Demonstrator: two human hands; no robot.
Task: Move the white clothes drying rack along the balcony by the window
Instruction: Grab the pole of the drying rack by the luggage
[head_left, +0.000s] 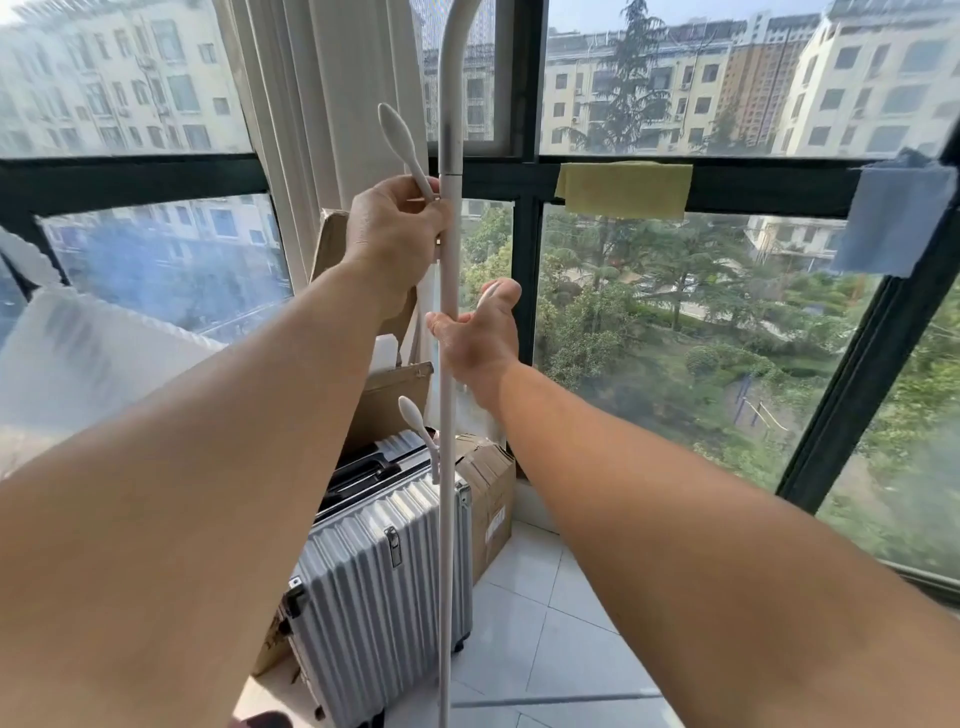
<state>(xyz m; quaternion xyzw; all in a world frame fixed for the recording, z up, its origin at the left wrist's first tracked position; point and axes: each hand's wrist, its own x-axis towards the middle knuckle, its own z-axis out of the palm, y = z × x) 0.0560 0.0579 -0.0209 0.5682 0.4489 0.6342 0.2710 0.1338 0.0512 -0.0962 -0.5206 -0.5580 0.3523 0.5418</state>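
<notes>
The white drying rack shows as a tall upright pole (448, 130) running from the top of the view down to the floor, with two spoon-shaped hooks sticking out to its left. My left hand (393, 236) is closed around the pole just under the upper hook (402, 140). Lower down, my right hand (480, 338) wraps the pole from the right, thumb up. The lower hook (414, 421) sits below both hands. The rack's base is out of view.
A silver ribbed suitcase (376, 577) and several cardboard boxes (491, 499) stand right behind the pole in the corner. A cream curtain (322, 104) hangs behind. The dark-framed window (753, 182) runs to the right, over white floor tiles (540, 629).
</notes>
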